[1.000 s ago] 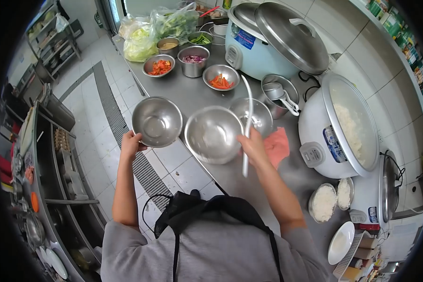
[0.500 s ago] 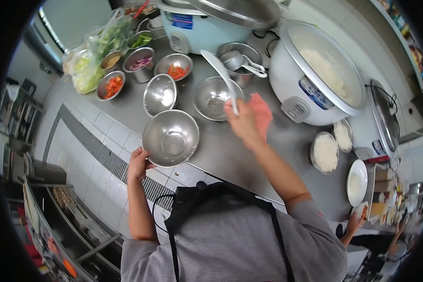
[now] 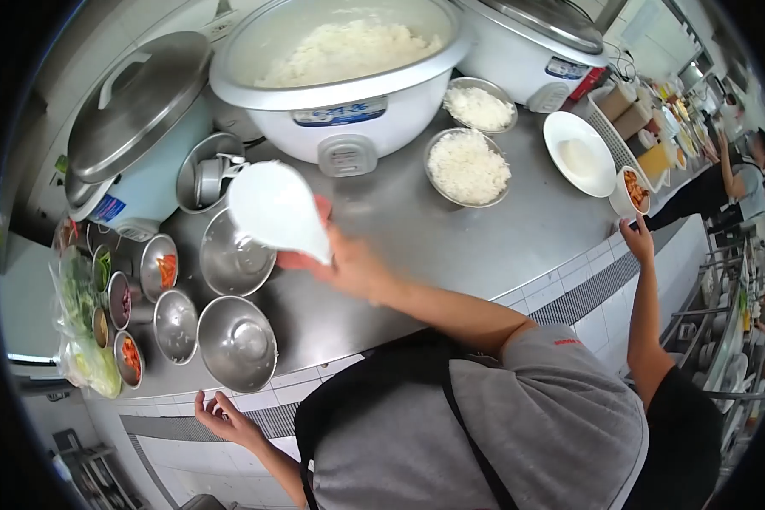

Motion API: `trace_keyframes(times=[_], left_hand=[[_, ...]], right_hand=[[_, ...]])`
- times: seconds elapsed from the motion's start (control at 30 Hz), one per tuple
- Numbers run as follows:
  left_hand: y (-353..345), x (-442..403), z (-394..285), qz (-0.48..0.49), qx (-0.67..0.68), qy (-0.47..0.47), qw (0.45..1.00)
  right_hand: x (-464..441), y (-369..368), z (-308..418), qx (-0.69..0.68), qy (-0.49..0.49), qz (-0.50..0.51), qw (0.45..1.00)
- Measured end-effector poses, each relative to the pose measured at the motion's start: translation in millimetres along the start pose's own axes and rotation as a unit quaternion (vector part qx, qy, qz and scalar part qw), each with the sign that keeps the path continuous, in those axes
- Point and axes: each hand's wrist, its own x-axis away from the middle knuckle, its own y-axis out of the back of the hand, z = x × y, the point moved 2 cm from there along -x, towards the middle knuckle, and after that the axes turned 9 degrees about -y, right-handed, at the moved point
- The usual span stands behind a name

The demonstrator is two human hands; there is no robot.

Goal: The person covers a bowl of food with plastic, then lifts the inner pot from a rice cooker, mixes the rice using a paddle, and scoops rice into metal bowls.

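Right hand: fingers wrapped round the narrow end of a white paddle, which was held above the tabletop. Pink cloth: partly hidden behind the paddle. Left hand: fingers loosely spread, nothing gripped, held near the front metal bowl. Second metal bowl: set behind that one. Rice cooker: uncovered, rice seen inside. Two rice-filled bowls: placed between cooker and white plate.

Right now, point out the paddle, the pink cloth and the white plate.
Paddle [image 3: 272, 206], head view: middle of its blade.
Pink cloth [image 3: 294, 261], head view: part below the blade.
White plate [image 3: 563, 130], head view: bare upper part.
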Motion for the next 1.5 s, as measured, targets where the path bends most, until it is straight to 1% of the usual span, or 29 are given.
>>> trace_keyframes(times=[0.03,0.07,0.1,0.13,0.17,0.2,0.27,0.3,0.33,0.37,0.4,0.43,0.47,0.53,0.6,0.63,0.7,0.77,0.83,0.9,0.97,1.07,1.2,1.27,1.3,1.37,1.4,1.47,1.5], left_hand=[[-9.1,-3.1,-19.7,0.07,0.167,0.05,0.982],[-23.1,-0.2,-29.0,0.07,0.165,0.052,0.982],[-46.0,5.1,-36.8,0.236,0.319,0.053,0.917],[-65.1,9.5,-53.2,0.388,0.456,0.05,0.799],[-77.6,23.5,-90.6,0.252,0.454,0.215,0.827],[-88.0,7.0,-141.3,0.279,0.542,0.172,0.773],[-108.8,-0.8,-101.9,0.182,0.582,0.201,0.767],[-99.6,-6.7,-123.5,0.131,0.61,0.243,0.743],[-91.0,-7.3,-131.5,0.086,0.596,0.263,0.754],[-91.3,-6.1,-109.6,0.094,0.597,0.239,0.76],[-93.8,-7.9,-90.2,0.1,0.597,0.214,0.767],[-94.0,-7.9,-98.8,0.106,0.579,0.208,0.781],[-89.6,-8.1,-109.8,0.109,0.56,0.202,0.796],[-92.5,-8.1,-129.3,0.111,0.54,0.206,0.809],[-99.8,-1.6,-128.7,0.156,0.573,0.221,0.774],[-103.5,2.7,-141.9,0.171,0.553,0.213,0.787],[-113.5,8.1,-147.7,0.199,0.554,0.208,0.781],[-123.4,11.3,-150.8,0.214,0.561,0.206,0.773],[-129.5,14.8,-158.5,0.241,0.571,0.238,0.748],[-141.4,16.7,-161.3,0.248,0.556,0.248,0.754],[-154.8,20.0,-164.8,0.261,0.54,0.253,0.759],[-165.3,22.3,-188.2,0.286,0.576,0.254,0.723],[-181.9,30.5,-201.9,0.315,0.579,0.249,0.709],[-189.8,35.4,-208.4,0.352,0.519,0.24,0.741],[-194.5,38.1,-207.5,0.356,0.518,0.239,0.74],[-202.1,42.3,-203.5,0.365,0.492,0.193,0.766],[-201.4,43.7,-206.2,0.367,0.49,0.193,0.767],[-199.7,43.6,-211.1,0.406,0.466,0.165,0.769],[-196.1,44.5,-210.0,0.406,0.463,0.164,0.771]], right_hand=[[11.6,-2.1,10.5,-0.051,-0.03,0.092,0.994],[22.6,-18.3,10.2,-0.054,0.045,0.097,0.993],[34.3,-35.8,11.4,-0.061,0.122,0.099,0.986],[46.0,-38.3,30.2,-0.06,0.106,0.199,0.972],[55.2,-37.4,40.4,-0.079,0.157,0.196,0.965],[55.5,-31.9,42.2,-0.079,0.193,0.211,0.955],[29.8,-14.9,27.6,-0.042,0.278,0.27,0.921],[9.3,-11.5,12.8,-0.035,0.273,0.254,0.927],[-13.8,-10.5,-2.1,-0.004,0.21,0.212,0.955],[-31.9,-13.2,-17.7,0.024,0.144,0.17,0.975],[-39.4,-29.6,-33.0,0.026,0.139,0.161,0.977],[-43.4,-50.9,-46.8,0.151,0.137,0.022,0.979],[-45.5,-59.7,-56.1,0.27,0.129,-0.114,0.947],[-51.2,-57.7,-70.9,0.245,0.13,-0.062,0.959],[-48.4,-62.8,-83.9,0.346,0.184,-0.033,0.92],[-35.5,-49.4,-85.3,0.345,0.18,-0.025,0.921],[-3.0,-4.5,-92.9,0.26,0.195,-0.025,0.945],[28.7,35.8,-119.7,0.275,0.125,-0.035,0.953],[53.8,82.3,-160.3,0.258,0.119,-0.141,0.948],[79.1,134.4,-173.2,0.361,0.032,-0.184,0.914],[85.4,174.8,-184.8,0.391,0.003,-0.257,0.884],[70.3,221.7,-202.4,0.397,-0.032,-0.271,0.877],[20.6,254.1,-217.9,0.399,-0.063,-0.351,0.845],[-2.0,263.9,-233.6,0.455,-0.1,-0.401,0.789],[0.3,270.1,-230.8,0.455,-0.104,-0.403,0.787],[7.1,282.6,-220.5,0.455,-0.24,-0.362,0.777],[17.0,282.9,-226.8,0.454,-0.242,-0.362,0.777],[58.9,284.5,-243.2,0.451,-0.271,-0.429,0.734],[87.1,288.2,-243.1,0.447,-0.292,-0.411,0.739]])
